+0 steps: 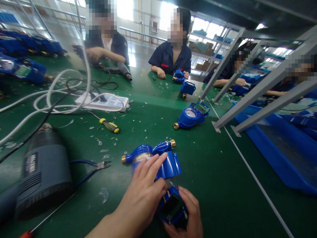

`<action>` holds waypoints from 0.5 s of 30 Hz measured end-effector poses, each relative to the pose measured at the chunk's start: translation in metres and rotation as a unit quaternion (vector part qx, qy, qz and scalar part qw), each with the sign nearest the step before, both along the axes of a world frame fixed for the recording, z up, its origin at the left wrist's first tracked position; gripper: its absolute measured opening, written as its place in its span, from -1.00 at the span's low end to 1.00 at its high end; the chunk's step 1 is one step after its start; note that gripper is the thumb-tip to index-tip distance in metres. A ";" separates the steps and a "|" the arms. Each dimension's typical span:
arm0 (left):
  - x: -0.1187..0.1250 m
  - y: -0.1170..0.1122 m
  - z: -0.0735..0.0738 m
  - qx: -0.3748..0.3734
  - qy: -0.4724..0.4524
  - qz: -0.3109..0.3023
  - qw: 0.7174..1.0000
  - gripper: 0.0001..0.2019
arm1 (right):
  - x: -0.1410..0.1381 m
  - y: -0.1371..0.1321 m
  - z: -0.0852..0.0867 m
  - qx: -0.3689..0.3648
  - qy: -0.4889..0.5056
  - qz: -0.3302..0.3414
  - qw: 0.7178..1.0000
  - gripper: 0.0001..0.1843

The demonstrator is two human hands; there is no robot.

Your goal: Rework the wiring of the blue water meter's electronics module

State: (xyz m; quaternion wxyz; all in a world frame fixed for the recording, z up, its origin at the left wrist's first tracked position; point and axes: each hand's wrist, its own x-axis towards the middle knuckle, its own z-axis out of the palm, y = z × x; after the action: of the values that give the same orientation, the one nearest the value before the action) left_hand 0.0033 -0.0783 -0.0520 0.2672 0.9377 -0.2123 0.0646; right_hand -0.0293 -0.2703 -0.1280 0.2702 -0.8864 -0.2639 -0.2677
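A blue water meter with brass threaded ends [141, 151] lies on the green table in front of me. My left hand [146, 190] rests over it, fingers stretched out across its blue body, while the thumb touches the edge of a small blue meter housing [173, 206]. My right hand [192, 213] is closed around the right side and lower edge of that housing. A dark display board and thin coloured wires show inside it. Whether the housing is joined to the meter is hidden by my left hand.
On the left are a heat gun [46, 175], cutting pliers [95, 167], a yellow-black screwdriver [109, 125] and a white power strip [106, 101] with cables. Another water meter [192, 115] lies ahead. Grey metal posts [257, 82] and a blue tray [274, 145] stand right. Co-workers sit opposite.
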 end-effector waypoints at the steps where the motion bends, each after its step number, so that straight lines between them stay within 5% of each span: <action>1: 0.001 0.000 0.000 0.008 0.001 -0.001 1.000 -0.82 | 0.000 0.000 0.000 -0.005 -0.005 0.003 1.000 -0.28; 15: -0.009 -0.010 -0.011 0.062 -0.068 0.014 0.996 -0.84 | -0.001 -0.002 -0.004 -0.004 0.005 0.005 1.000 -0.30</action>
State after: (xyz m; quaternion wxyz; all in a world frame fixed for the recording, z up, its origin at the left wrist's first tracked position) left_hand -0.0053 -0.0887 -0.0633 0.1927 0.9486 -0.2209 0.1191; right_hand -0.0301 -0.2720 -0.1319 0.2693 -0.8874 -0.2677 -0.2613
